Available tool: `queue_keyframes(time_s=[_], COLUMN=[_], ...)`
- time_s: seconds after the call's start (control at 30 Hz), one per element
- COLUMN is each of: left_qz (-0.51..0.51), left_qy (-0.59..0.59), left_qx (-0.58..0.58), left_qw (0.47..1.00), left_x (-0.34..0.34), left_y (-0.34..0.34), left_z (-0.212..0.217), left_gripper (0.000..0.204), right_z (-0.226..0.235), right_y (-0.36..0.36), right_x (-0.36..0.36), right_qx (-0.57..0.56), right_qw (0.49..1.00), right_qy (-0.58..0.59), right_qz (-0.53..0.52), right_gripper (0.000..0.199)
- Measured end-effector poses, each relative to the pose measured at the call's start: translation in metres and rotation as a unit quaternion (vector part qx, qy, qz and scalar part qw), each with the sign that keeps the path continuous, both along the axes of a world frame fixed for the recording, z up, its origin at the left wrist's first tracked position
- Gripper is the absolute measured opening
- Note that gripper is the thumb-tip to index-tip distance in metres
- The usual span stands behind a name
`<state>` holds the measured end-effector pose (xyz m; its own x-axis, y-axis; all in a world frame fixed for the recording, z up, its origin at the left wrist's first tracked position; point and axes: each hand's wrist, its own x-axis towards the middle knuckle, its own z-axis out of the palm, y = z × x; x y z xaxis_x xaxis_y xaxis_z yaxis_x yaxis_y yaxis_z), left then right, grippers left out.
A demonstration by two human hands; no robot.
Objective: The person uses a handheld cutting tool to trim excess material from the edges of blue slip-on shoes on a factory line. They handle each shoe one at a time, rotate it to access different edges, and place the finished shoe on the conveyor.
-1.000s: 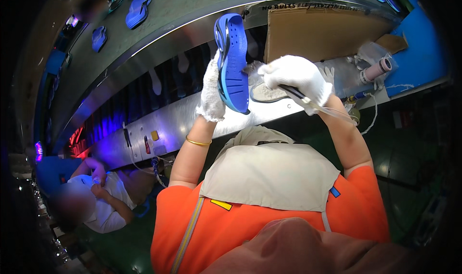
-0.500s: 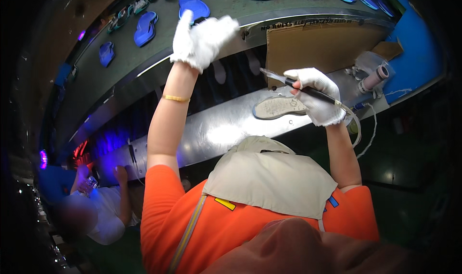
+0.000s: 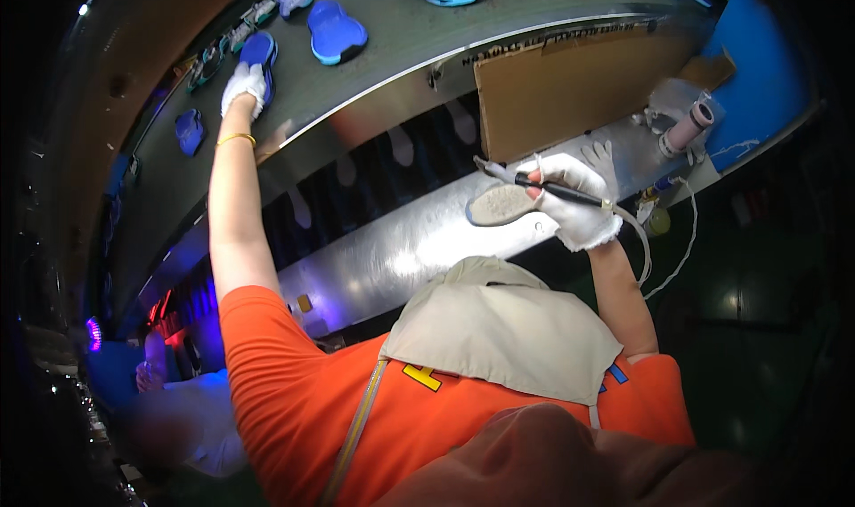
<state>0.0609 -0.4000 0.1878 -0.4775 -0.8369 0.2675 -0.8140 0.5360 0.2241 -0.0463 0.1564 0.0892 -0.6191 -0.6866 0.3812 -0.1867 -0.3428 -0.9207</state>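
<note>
Reaching far up the grey conveyor belt point(image 3: 383, 71), white-gloved left hand point(image 3: 243, 83) lying on a blue rubber shoe sole point(image 3: 259, 51), fingers spread flat over it rather than clamped. Nearer than the belt, white-gloved right hand point(image 3: 574, 195) closed around a thin black-handled brush point(image 3: 543, 186), bristle end over a grey oval pad point(image 3: 500, 204). Best done, by the look of it, with the sole pinned at its edge and lifted clear of the neighbouring blue soles point(image 3: 336, 32). Below the belt, a brushed-metal shelf point(image 3: 392, 249); beside it, a brown cardboard sheet point(image 3: 570, 89). Dim workshop, violet glow beneath the belt.
</note>
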Motion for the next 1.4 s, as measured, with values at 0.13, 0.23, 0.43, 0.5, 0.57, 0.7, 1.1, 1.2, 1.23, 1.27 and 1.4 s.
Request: queue_keyframes(time_s=[0.13,0.23,0.43,0.5,0.57,0.7,1.1,1.2,1.23,1.27,1.4], left_qz=[-0.075,-0.139,-0.303,-0.329,-0.304,-0.242,-0.121,-0.117,-0.114,-0.115,-0.122], left_qy=[0.245,0.517,0.613,0.589,0.614,0.606,0.614,0.618,0.609,0.615,0.600], left_qx=[0.171,0.424,0.570,0.609,0.655,0.689,0.683,0.677,0.673,0.663,0.691], left_qw=[0.951,0.730,0.456,0.416,0.318,0.316,0.376,0.383,0.404,0.411,0.384], left_x=[0.016,0.037,0.061,0.058,0.053,0.045,0.046,0.052,0.053,0.052,0.055], left_y=[0.008,0.101,0.240,0.278,0.330,0.382,0.428,0.423,0.422,0.422,0.413], left_z=[0.001,0.025,-0.004,-0.036,-0.058,-0.100,-0.130,-0.130,-0.127,-0.126,-0.128], left_gripper=[0.077,0.058,0.054,0.073,0.086,0.099,0.084,0.084,0.083,0.082,0.079], right_z=[-0.001,0.003,0.018,0.024,0.037,0.027,0.011,0.016,0.014,0.012,0.015], right_y=[0.007,0.010,0.001,-0.009,-0.017,-0.040,-0.041,-0.032,-0.033,-0.033,-0.024], right_x=[-0.001,-0.009,-0.014,-0.008,0.001,0.009,0.049,0.045,0.048,0.048,0.059], right_qx=[0.036,0.041,-0.017,-0.053,-0.029,-0.032,-0.024,0.024,0.010,0.006,-0.004], right_qw=[0.999,0.999,0.995,0.991,0.989,0.991,0.992,0.993,0.995,0.995,0.981], right_qy=[0.016,0.034,-0.079,-0.091,-0.096,-0.015,0.090,-0.044,-0.040,0.062,0.172], right_qz=[-0.014,0.012,0.058,0.078,0.107,0.126,0.086,0.106,0.087,0.072,0.086], right_gripper=[0.017,0.017,0.021,0.021,0.022,0.024,0.021,0.022,0.018,0.018,0.018])
